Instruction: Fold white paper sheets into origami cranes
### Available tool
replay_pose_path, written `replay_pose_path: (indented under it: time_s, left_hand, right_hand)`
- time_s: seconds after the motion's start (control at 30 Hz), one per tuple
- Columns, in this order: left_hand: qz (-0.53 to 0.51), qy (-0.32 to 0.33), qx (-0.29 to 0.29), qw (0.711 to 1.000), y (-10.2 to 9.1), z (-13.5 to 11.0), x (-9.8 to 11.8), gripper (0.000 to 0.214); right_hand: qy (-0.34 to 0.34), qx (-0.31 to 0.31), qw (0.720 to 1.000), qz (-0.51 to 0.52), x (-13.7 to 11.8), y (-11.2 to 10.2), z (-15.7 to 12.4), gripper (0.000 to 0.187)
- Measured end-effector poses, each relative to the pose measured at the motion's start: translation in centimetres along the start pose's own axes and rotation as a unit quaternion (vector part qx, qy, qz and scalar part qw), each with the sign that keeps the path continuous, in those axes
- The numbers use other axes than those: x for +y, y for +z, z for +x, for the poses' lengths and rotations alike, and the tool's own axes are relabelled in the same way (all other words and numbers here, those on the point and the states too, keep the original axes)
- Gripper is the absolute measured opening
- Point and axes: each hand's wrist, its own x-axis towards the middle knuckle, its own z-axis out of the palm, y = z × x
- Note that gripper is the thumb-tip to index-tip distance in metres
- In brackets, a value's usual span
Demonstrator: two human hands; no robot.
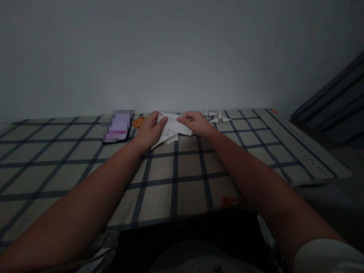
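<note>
A white printed sheet of paper (pixel 172 129), partly folded, lies on the checked cloth (pixel 176 178) near the wall. My left hand (pixel 150 130) pinches its left edge between thumb and fingers. My right hand (pixel 195 123) pinches the sheet's upper right edge, fingers curled over it. Both forearms reach forward across the cloth.
A phone with a lit screen (pixel 118 127) lies left of the paper, with a small orange object (pixel 138 122) beside it. Two folded white paper cranes (pixel 216 116) sit to the right. A plain wall (pixel 170 57) rises behind. The cloth's right edge (pixel 309 155) drops off toward a dark panel (pixel 335 106).
</note>
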Motion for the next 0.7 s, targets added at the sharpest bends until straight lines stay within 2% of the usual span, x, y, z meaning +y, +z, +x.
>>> replay_pose_path:
  time_s: [0.2,0.33,0.53,0.7]
  left_hand:
    - [-0.068,-0.02,-0.006,0.997,-0.4,0.2,-0.3,0.029]
    - [-0.098,-0.033,0.018,0.995,-0.5,0.6,-0.6,0.033]
    - [-0.169,-0.077,0.032,0.982,-0.1,0.7,0.4,0.024]
    - [-0.217,-0.109,0.023,0.97,-0.4,0.9,-0.1,0.018]
  right_hand:
    - [0.031,-0.017,0.999,0.02,0.1,-0.5,-0.2,0.036]
    - [0.013,-0.044,0.999,0.015,0.3,-0.7,-0.2,0.04]
    - [-0.011,-0.024,0.997,0.07,1.2,-0.5,0.4,0.044]
    - [-0.016,-0.015,0.999,0.023,0.9,-0.8,0.1,0.044]
